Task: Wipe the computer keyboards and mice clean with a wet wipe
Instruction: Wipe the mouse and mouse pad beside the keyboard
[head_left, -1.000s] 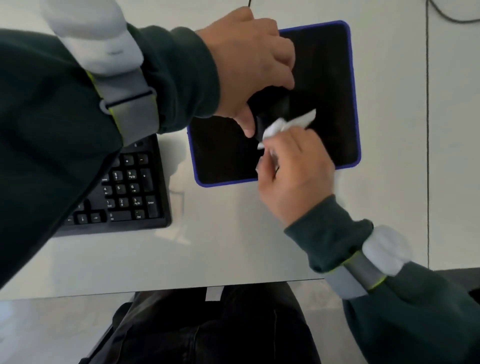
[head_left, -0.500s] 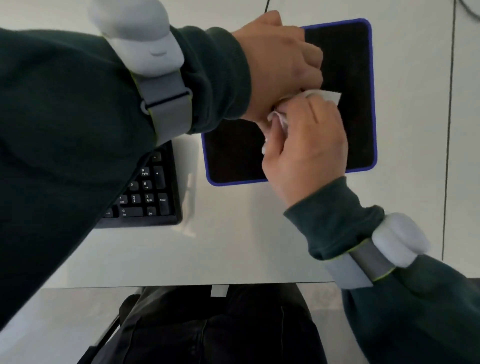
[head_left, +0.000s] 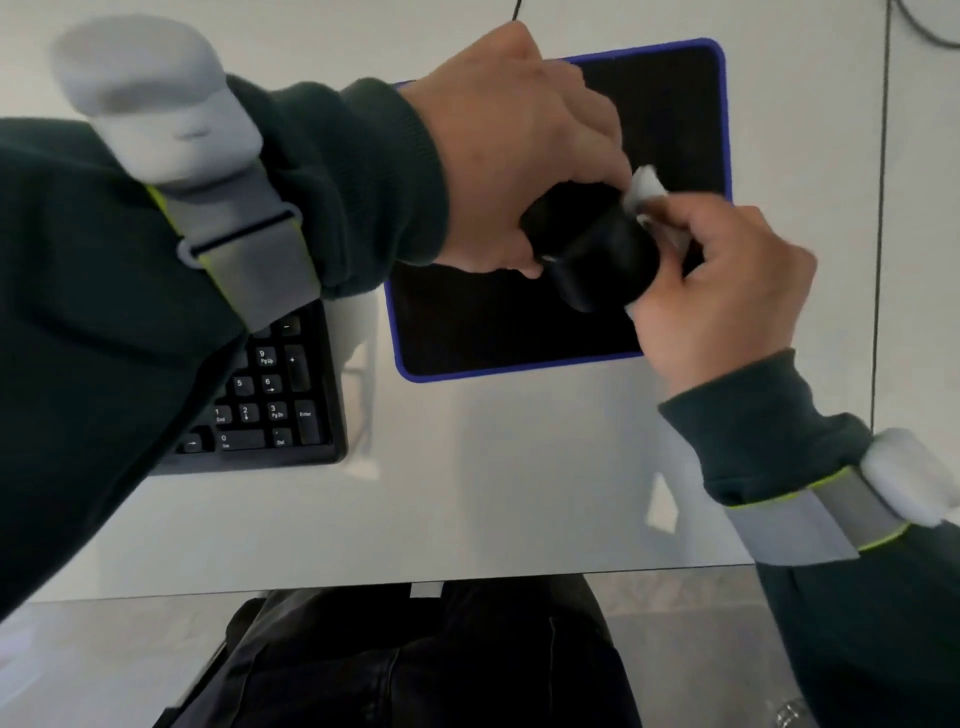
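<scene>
Nearest us, dark trousers show below the near edge of the worktop; from that edge up to the near border of the mouse pad runs a broad white strip of worktop, the widest room for moving; left of the mouse pad the keyboard sits close, its number-pad end showing from under the left sleeve, with only a narrow gap between them; right of the mouse pad a dark seam crosses the worktop, a white band lying between; over the middle of the mouse pad the black mouse is tilted, and we cannot tell whether it touches the pad; the left grip is curled round the mouse's left end, thumb underneath; the right grip pinches the white wet wipe against the mouse's right side, fingers bent close, the wipe poking out above them; beyond the mouse pad's far border a thin cable runs out of view.
</scene>
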